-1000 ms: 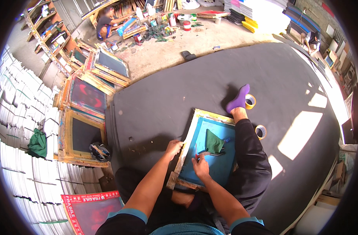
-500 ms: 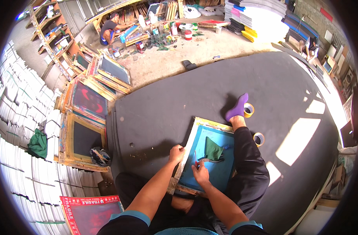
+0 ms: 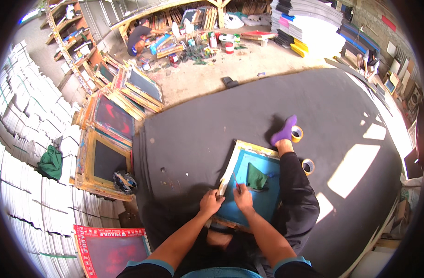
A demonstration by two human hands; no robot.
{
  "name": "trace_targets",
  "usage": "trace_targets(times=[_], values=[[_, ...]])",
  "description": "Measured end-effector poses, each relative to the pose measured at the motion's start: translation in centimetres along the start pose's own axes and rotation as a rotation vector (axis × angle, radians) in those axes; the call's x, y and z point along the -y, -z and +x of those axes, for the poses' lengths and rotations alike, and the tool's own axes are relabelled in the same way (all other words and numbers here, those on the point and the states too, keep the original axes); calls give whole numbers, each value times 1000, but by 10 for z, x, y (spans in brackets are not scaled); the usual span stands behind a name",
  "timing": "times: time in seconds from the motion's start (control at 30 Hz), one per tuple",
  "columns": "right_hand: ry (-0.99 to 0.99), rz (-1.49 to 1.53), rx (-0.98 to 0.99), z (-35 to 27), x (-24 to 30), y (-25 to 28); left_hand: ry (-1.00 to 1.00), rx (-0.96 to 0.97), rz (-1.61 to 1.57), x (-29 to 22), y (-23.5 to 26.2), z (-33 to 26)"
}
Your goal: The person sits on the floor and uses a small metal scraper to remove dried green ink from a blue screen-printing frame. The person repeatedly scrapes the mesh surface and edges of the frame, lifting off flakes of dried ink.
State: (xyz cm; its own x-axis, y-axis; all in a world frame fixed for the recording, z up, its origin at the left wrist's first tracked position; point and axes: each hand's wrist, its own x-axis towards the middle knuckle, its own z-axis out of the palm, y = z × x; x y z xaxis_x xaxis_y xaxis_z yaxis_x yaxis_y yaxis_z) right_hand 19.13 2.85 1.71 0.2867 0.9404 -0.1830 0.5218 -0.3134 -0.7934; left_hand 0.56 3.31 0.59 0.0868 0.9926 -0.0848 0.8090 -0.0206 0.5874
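A screen printing frame [image 3: 228, 172] with pale, worn wooden rails and blue mesh lies tilted between my legs. My left hand [image 3: 211, 202] is closed at its left rail, near the lower corner; a small dark bit shows by the thumb. Over the mesh, my right hand [image 3: 243, 199] is closed around a slim red-handled tool [image 3: 238, 186], its thin tip pointing away from me. I cannot make out the tip's shape. A dark green cloth [image 3: 257, 178] lies on the mesh just beyond that hand, with a small blue piece at its right.
Two tape rolls [image 3: 308, 166] sit right of my outstretched leg [image 3: 295, 185] on the dark mat [image 3: 198, 125]. More screen frames [image 3: 107, 157] lean at the left beside white stacked sheets [image 3: 22, 180]. A person [image 3: 137, 39] crouches at the back among paint containers.
My left hand has slid down the frame's left rail toward me. My right hand has shifted slightly, still with the red-handled tool. The whole view has moved a little.
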Motion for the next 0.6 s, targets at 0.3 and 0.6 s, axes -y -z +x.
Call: trace_targets(times=[0.3,0.6], values=[[-19,-253,19,66,24,40,-45,-44,17,2,0,-42],[32,-388,56,101,33,38,22,2,19,-10,10,-42]])
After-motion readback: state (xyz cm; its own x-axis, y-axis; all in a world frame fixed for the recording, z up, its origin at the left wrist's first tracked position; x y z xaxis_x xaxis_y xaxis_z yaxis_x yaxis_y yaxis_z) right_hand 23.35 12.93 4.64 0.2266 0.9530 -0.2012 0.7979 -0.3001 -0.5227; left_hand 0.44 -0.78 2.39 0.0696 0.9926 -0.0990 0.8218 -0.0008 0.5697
